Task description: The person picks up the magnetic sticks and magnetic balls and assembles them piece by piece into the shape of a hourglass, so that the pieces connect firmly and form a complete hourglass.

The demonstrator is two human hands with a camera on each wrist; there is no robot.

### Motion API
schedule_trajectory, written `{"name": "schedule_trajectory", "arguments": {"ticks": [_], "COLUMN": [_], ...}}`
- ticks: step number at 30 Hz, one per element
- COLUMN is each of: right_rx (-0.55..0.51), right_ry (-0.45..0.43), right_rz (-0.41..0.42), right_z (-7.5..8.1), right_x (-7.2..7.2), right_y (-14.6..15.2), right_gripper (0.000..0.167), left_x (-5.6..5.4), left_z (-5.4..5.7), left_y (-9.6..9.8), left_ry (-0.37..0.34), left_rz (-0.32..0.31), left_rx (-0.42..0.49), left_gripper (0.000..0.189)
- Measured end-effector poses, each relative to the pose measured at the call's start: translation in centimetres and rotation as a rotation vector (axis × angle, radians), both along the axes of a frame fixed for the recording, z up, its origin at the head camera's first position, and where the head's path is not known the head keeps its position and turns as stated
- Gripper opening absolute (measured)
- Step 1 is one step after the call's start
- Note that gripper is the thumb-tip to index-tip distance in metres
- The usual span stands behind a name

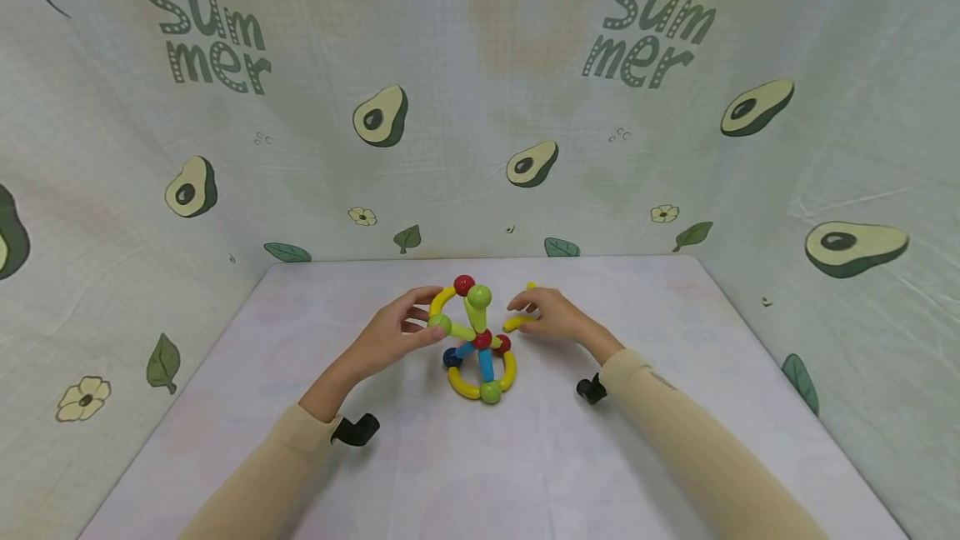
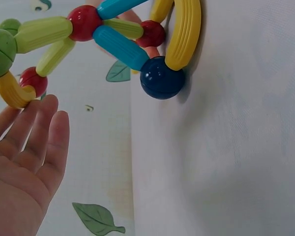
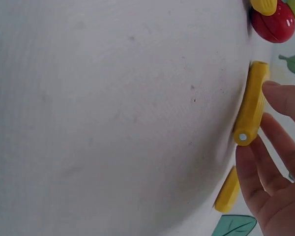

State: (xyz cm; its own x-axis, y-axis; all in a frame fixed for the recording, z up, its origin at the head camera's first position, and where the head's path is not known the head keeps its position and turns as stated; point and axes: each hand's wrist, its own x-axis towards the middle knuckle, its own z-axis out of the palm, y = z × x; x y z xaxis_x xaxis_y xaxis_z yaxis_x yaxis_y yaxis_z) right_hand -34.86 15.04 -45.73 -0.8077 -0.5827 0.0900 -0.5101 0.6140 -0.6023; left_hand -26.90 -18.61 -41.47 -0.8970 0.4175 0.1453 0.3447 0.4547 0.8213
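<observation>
A magnetic stick-and-ball structure (image 1: 486, 365) stands on the table, with yellow curved sticks round its base, blue and light-green straight sticks, and red, green and dark blue balls. My left hand (image 1: 393, 327) holds its upper left side, thumb by a green ball (image 1: 439, 322) and fingers at an upper yellow curved stick (image 2: 12, 93). In the left wrist view the thumb is hidden. To the right of the structure, my right hand (image 1: 553, 313) pinches a loose yellow curved stick (image 3: 251, 103) lying at the table surface, thumb on its side and fingers near its end.
Another yellow stick (image 3: 228, 191) lies just beyond the right hand. The pale table (image 1: 465, 473) meets a hanging cloth (image 1: 450, 190) printed with avocados at the back and sides. A black wrist mount (image 1: 356, 430) sticks out from the left sleeve, another (image 1: 591, 390) from the right.
</observation>
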Motion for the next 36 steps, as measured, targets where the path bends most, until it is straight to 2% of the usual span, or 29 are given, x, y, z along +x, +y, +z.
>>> {"name": "schedule_trajectory", "arguments": {"ticks": [12, 16, 23, 32, 36], "right_rx": [0.069, 0.087, 0.123, 0.114, 0.096], "right_ry": [-0.041, -0.051, -0.122, -0.114, -0.092], "right_rz": [-0.044, -0.04, -0.035, -0.045, -0.061], "right_z": [-0.4, -0.2, 0.5, 0.8, 1.5], "right_x": [-0.2, -0.1, 0.2, 0.2, 0.4], "right_y": [-0.2, 0.0, 0.3, 1.3, 1.6], "right_gripper": [0.026, 0.024, 0.025, 0.021, 0.022], "left_x": [-0.2, -0.1, -0.1, -0.2, -0.1], "left_z": [-0.2, -0.2, -0.2, -0.4, -0.3], "left_y": [0.0, 0.0, 0.0, -0.1, -0.1], "left_ry": [0.011, 0.011, 0.01, 0.012, 0.006], "left_rz": [0.007, 0.004, 0.013, 0.016, 0.021], "left_rx": [-0.003, 0.002, -0.001, -0.012, -0.018], "left_gripper": [0.075, 0.074, 0.074, 0.074, 0.076]}}
